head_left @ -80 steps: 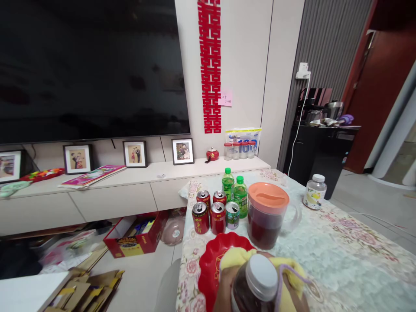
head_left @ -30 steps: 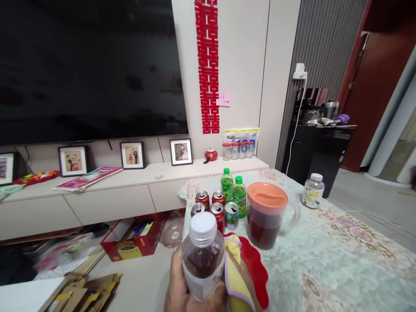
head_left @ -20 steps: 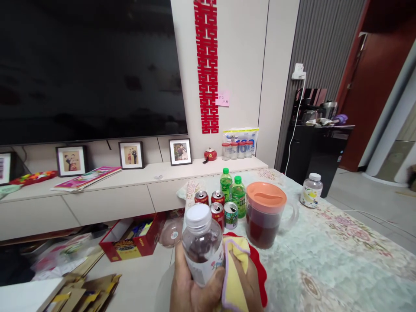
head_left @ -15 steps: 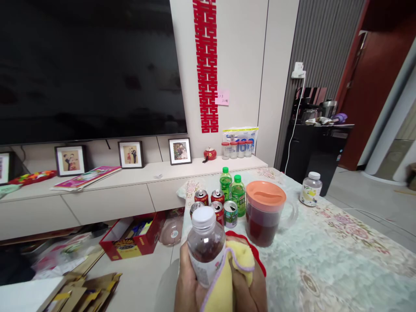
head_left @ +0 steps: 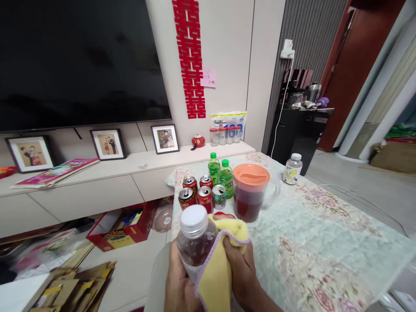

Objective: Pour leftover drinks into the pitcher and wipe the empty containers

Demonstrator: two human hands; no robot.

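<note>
My left hand (head_left: 177, 286) grips the bottle (head_left: 195, 242) tight and my right hand (head_left: 242, 273) pinches the cloth (head_left: 216, 268) against its side to wipe it, so I think I must hold it steady.

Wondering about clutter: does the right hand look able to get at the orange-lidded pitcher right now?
Probably yes, once freed: the right hand presses a yellow cloth against the bottle. The pitcher stands just beyond it, with only a low red plate between.
</note>
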